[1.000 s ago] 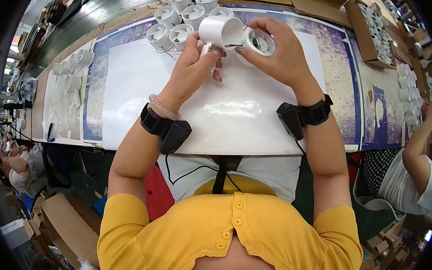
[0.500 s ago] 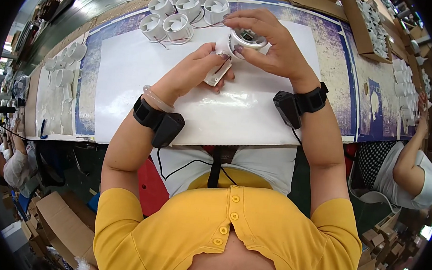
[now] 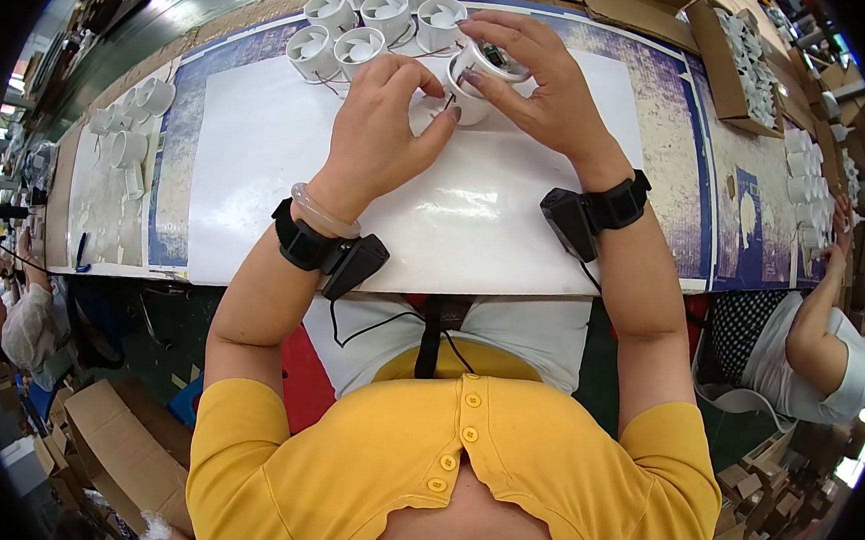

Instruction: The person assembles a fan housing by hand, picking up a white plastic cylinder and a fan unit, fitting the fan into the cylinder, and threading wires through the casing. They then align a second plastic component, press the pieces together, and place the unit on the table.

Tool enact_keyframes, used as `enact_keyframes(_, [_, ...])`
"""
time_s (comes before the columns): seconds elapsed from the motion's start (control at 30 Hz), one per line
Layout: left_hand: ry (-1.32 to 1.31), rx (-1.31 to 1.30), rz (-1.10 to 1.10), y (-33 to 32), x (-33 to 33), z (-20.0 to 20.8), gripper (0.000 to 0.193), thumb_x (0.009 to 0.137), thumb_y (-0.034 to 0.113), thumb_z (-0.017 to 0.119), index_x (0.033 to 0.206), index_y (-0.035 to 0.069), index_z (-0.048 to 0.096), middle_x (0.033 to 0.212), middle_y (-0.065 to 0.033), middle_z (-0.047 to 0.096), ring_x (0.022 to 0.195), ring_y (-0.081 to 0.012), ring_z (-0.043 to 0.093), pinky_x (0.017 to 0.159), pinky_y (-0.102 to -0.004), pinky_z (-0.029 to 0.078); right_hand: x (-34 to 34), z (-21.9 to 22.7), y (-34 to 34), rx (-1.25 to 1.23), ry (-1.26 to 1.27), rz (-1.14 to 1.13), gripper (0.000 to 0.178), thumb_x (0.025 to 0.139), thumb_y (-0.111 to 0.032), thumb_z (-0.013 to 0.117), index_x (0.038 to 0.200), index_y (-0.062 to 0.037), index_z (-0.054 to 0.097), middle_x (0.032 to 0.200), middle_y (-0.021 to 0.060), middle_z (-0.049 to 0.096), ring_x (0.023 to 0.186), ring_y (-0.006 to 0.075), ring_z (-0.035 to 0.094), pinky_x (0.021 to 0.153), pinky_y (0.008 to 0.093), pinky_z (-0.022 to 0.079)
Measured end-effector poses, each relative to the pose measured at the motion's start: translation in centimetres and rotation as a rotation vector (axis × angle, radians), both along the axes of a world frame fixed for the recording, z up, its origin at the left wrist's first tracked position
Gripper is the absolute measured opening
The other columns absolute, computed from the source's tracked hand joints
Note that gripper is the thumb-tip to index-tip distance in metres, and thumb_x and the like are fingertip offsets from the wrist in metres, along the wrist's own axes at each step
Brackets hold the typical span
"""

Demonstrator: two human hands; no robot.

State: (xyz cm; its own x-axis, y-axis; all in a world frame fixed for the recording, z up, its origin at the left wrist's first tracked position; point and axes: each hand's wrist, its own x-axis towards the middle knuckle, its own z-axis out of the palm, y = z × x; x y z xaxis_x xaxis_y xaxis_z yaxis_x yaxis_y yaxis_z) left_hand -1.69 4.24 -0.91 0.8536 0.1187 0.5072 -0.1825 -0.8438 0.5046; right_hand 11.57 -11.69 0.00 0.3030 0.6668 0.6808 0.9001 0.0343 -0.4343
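Note:
My right hand is closed around a white round plastic housing, its fingers over the top and its thumb on the near side. A small dark circuit board shows inside the raised rim. To the left of the housing, my left hand has its thumb and forefinger curved and apart. Their tips are close to the housing's left side, where a short dark wire shows. Its other fingers are partly hidden. Beyond my left hand stand several white fan units with small blades and thin wires.
A white sheet covers the worktable under my hands. Several white housings stand at left. An open cardboard box of white parts is at the far right, with stacked white parts near a co-worker's arm.
My left hand has let go of the housing's flat rectangular part and moved left, turning its back upward. That flat part no longer shows. My right hand still holds the housing.

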Motion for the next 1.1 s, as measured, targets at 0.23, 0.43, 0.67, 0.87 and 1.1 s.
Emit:
enact_keyframes(0.23, [-0.024,0.023,0.036,0.1,0.3,-0.7,0.016,0.074,0.018,0.071,0.082,0.006,0.063,0.097,-0.0082,0.059,0.098,-0.0283,0.054,0.083,-0.0356,0.045,-0.2,0.0,0.1,-0.022,0.030,0.027,0.039,0.081,-0.017,0.071,0.119,-0.0159,0.063,0.127,0.0074,0.054,0.115,0.0238,0.052,0.093,0.0330,0.045])
enact_keyframes(0.43, [0.056,-0.076,0.071,0.2,0.4,-0.6,0.011,0.074,0.019,0.071,0.079,0.009,0.067,0.095,-0.0048,0.060,0.098,-0.0266,0.054,0.082,-0.0350,0.047,0.1,0.0,0.0,-0.044,-0.021,0.076,0.039,0.082,-0.018,0.070,0.120,-0.0173,0.063,0.128,0.0078,0.054,0.117,0.0243,0.051,0.093,0.0337,0.045])
enact_keyframes(0.67, [0.008,0.091,0.060,0.5,0.3,-0.3,0.009,0.070,0.017,0.072,0.077,0.012,0.069,0.094,-0.0012,0.059,0.097,-0.0243,0.054,0.081,-0.0334,0.048,-0.3,0.1,0.5,-0.077,-0.063,0.074,0.037,0.083,-0.016,0.067,0.120,-0.0188,0.064,0.130,0.0077,0.052,0.118,0.0244,0.049,0.096,0.0340,0.041])
enact_keyframes(0.87, [-0.073,0.263,0.027,0.7,0.0,0.3,0.008,0.069,0.014,0.070,0.076,0.012,0.070,0.095,-0.0004,0.058,0.101,-0.0233,0.052,0.083,-0.0326,0.048,0.0,0.0,0.5,-0.109,-0.128,0.100,0.036,0.084,-0.015,0.065,0.120,-0.0193,0.064,0.131,0.0076,0.051,0.120,0.0258,0.046,0.100,0.0358,0.037])
enact_keyframes(1.1, [-0.039,0.341,-0.081,1.1,-0.3,1.1,0.007,0.071,0.009,0.069,0.077,0.008,0.069,0.103,-0.0041,0.055,0.108,-0.0251,0.049,0.087,-0.0343,0.047,0.0,0.3,0.7,-0.162,-0.106,0.157,0.039,0.085,-0.015,0.063,0.123,-0.0199,0.062,0.130,0.0077,0.052,0.121,0.0278,0.044,0.102,0.0380,0.034])
